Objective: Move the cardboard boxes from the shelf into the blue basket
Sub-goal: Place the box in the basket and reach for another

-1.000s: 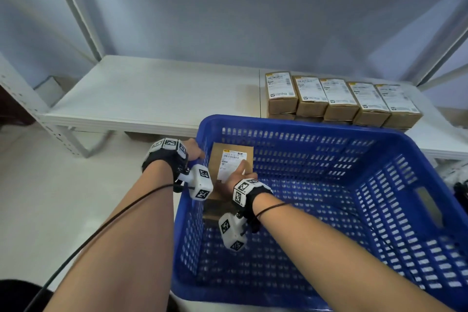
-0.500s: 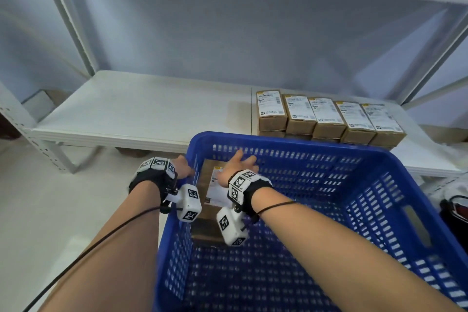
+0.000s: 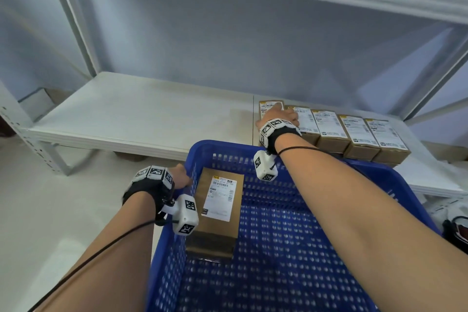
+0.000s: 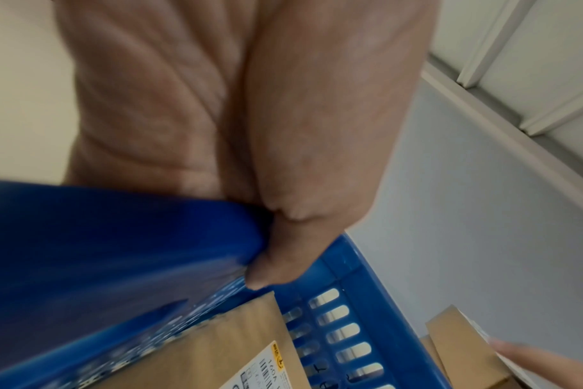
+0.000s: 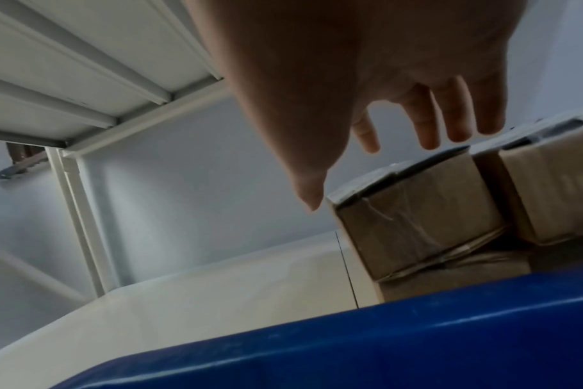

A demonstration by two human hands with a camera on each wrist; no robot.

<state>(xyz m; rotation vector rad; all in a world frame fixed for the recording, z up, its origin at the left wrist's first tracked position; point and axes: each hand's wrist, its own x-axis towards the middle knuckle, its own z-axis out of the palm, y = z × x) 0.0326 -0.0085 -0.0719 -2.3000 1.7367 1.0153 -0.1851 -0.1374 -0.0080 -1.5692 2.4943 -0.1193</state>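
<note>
The basket (image 3: 395,185) stands before the shelf (image 3: 141,114), toward its right end. One box (image 3: 217,213) lies in the basket, against its left wall. A row of boxes (image 3: 354,132) sits on the shelf's right part, behind the basket, stacked on others.

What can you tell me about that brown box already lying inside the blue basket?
The box is plain brown cardboard, long and rectangular, lying flat on the floor of the blue basket in its far left corner, close against the left wall. A white printed label with a barcode and a small yellow mark covers much of its top. No hand touches it; the left hand grips the rim beside it.
</note>
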